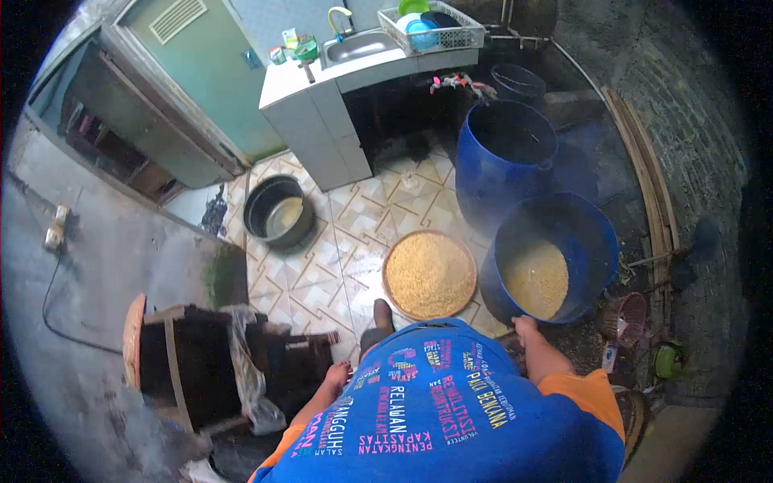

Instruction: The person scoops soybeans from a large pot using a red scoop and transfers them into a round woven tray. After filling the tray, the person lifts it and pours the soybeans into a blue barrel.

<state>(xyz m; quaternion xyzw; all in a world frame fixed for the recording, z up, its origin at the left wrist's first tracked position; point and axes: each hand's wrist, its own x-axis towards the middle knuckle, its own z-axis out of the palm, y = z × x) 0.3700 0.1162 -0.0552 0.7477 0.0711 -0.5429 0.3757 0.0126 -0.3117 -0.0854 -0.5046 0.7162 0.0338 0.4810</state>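
Observation:
My left hand (pixel 338 375) hangs at the left side of the blue shirt, near the dark wooden frame, its fingers loosely apart and nothing visible in them. At the right, my right hand (pixel 525 327) is at the near rim of a blue barrel (pixel 596 241), its fingers pointing up against the edge; whether they grip it is hard to tell. Inside that barrel lie yellowish grains (pixel 538 280). Between the hands and farther forward, a round tray (pixel 430 276) heaped with similar yellow grains rests on the tiled floor, just beside the barrel.
A second blue barrel (pixel 491 169) stands behind the first. A dark basin (pixel 279 211) holding some liquid sits on the tiles. The sink counter (pixel 299 92) carries a dish rack (pixel 459 38). Planks (pixel 644 173) lean right; a dark wooden frame (pixel 173 370) stands left.

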